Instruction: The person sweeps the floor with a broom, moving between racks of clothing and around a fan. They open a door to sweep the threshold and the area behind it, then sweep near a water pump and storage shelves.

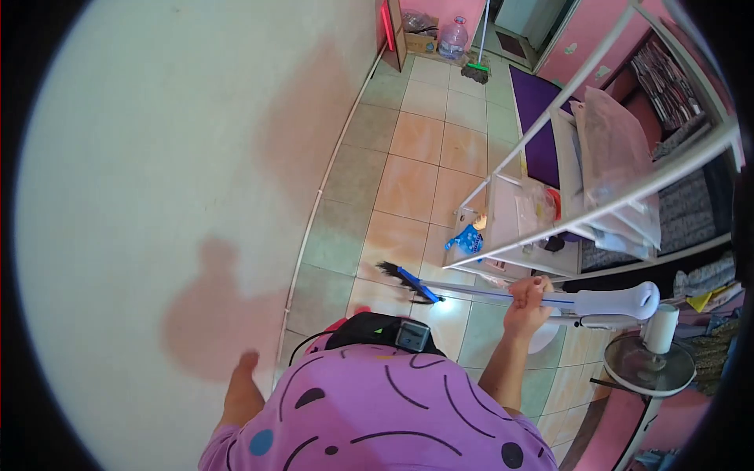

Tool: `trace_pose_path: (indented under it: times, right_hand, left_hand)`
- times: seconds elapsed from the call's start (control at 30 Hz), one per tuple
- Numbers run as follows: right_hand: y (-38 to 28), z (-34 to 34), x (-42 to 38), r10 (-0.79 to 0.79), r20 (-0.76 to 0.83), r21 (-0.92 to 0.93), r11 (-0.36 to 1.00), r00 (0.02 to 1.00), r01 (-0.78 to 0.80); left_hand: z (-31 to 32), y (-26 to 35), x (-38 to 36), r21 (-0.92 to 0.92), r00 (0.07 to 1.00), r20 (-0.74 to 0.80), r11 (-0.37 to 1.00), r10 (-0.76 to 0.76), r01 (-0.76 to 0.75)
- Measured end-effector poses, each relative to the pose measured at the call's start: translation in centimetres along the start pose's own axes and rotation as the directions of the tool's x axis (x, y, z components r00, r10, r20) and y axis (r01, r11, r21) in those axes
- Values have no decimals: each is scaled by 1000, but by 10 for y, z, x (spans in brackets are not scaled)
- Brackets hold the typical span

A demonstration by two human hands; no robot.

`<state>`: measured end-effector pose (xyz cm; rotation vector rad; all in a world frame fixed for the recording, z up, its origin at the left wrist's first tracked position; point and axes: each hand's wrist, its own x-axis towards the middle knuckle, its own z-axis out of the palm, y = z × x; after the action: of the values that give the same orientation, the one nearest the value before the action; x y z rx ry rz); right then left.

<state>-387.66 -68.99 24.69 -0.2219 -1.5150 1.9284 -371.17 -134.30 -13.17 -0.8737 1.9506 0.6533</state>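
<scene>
My right hand (529, 300) is wrapped round the pale handle of a broom, below its thick white grip end. The broom's blue head with black bristles (412, 284) is low over the tiled floor, in front of my feet. My left hand (248, 363) is at the lower left, near the white wall, with only a small part of it showing. Its fingers cannot be made out, and no object shows in it.
A white metal rack (542, 235) with bags stands to the right, a blue packet (466, 240) on its low shelf. A fan (650, 364) is at the lower right. Farther off are a green mop (476, 72), a large bottle (453, 38) and a purple mat (536, 129).
</scene>
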Motion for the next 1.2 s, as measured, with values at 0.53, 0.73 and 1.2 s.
trace_pose_path:
  times: [0.53, 0.73, 1.2]
  right_hand:
    - [164, 111, 358, 50, -35, 78, 996, 998, -48]
    - [239, 124, 496, -11, -225, 23, 1000, 974, 16]
    - [297, 177, 807, -176, -379, -32, 984, 909, 177]
  left_hand:
    - [-148, 556, 33, 370, 917, -103, 871, 385, -324]
    - [-147, 484, 124, 354, 938, -71, 888, 338, -293]
    - [-326, 1159, 215, 365, 515, -414, 655, 751, -661]
